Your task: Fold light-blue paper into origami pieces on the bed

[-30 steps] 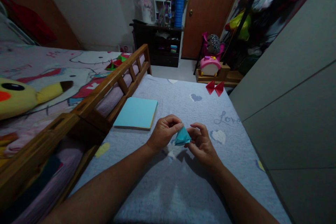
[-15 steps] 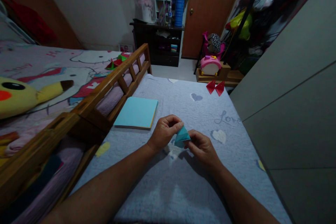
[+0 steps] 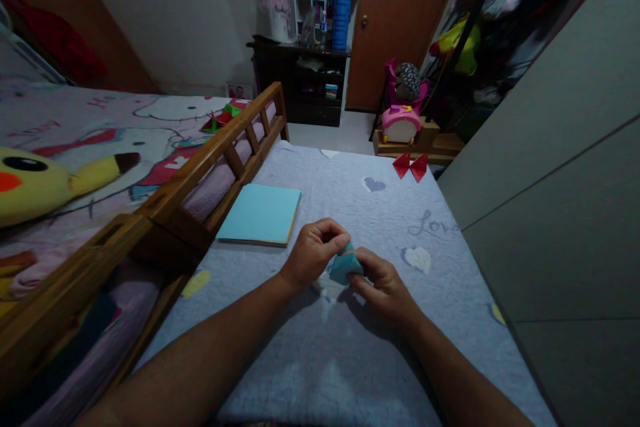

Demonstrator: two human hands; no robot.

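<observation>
A small folded teal paper piece is held between both my hands just above the grey-blue bedsheet. My left hand pinches its upper left corner with curled fingers. My right hand closes over its right side, thumb pressed on the paper. A stack of square sheets with a teal one on top lies on the sheet to the left of my hands.
A red folded paper bow lies at the far edge of the bed. A wooden bed rail runs along the left, with a yellow plush toy beyond it. A grey wardrobe stands close on the right.
My right hand has moved left and closed over the teal paper, which now shows less and looks more pressed together. My left hand has kept its pinch.
</observation>
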